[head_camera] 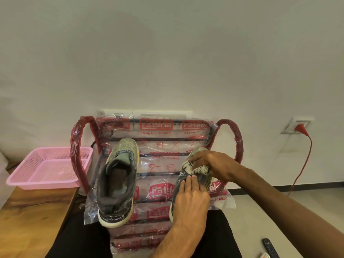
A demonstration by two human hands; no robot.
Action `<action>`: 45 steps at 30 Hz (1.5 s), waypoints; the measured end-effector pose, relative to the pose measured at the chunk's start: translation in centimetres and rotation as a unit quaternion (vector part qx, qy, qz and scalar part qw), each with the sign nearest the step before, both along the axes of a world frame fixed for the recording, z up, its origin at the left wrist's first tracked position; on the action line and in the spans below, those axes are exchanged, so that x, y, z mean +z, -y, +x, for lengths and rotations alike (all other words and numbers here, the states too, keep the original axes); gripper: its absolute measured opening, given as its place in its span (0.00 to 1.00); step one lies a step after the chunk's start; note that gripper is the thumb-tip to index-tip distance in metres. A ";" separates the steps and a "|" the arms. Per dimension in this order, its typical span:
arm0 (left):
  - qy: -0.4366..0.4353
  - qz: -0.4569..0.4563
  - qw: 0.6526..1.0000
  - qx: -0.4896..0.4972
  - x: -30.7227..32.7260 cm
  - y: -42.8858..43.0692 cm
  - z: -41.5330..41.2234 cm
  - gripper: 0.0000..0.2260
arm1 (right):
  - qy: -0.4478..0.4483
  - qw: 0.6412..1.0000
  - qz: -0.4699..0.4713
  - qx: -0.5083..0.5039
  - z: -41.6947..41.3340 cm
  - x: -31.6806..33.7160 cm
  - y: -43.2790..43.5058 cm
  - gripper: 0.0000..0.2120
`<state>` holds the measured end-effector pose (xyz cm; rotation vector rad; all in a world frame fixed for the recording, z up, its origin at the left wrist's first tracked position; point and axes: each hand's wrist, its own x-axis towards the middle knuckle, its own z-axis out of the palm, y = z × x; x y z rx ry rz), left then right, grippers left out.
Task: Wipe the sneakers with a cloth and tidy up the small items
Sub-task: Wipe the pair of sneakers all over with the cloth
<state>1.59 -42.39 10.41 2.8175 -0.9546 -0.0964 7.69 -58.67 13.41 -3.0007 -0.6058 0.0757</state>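
A pink basket (pixel 42 184) sits far to the left of the hands, on a wooden table (pixel 28 220). It is well apart from both hands.

Next comes a stand (pixel 160 164) wrapped in clear plastic with red words on it. It leans on the white wall in front of the person. Two shoes lie on it.

The first sneaker (pixel 117 183) is to the left of the hands. No hand touches it. Its toe points away to the wall and its open top faces up.

The left hand (pixel 191 196) lies flat on the second sneaker (pixel 176 192). Its fingers are straight and side by side, and they press down on the shoe. It does not curl round anything.

Just above those fingertips is the cloth (pixel 188 165). It is white with black zigzag stitching. The right hand (pixel 214 162) holds it bunched up, with fingers and thumb curled round it. The cloth touches the top of the second sneaker, near the toe end. This shoe is right under both hands, so much of it is hidden.

Far to the right of the right hand, a red plug (pixel 300 127) sticks in a wall socket, and a red cord (pixel 305 159) hangs down from it.

Below the right arm, near the bottom corner, a black remote (pixel 270 247) lies on the pale floor.
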 end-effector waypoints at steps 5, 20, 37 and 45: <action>0.013 -0.025 1.000 0.012 -0.2 -0.6 0.1 0.28 | 0.070 0.996 -0.063 0.006 0.5 -0.4 -0.9 0.16; 0.043 -0.035 0.998 0.016 -0.6 -0.7 0.4 0.26 | 0.101 0.987 -0.120 -0.025 1.1 -0.5 -1.2 0.17; 0.032 -0.072 0.996 0.032 0.0 -0.8 1.0 0.23 | 0.184 0.949 0.002 -0.256 -0.2 -1.9 0.3 0.18; 0.067 -0.068 0.995 0.007 0.2 -0.2 2.4 0.20 | 0.127 0.982 0.024 -0.134 0.0 -3.7 -0.8 0.20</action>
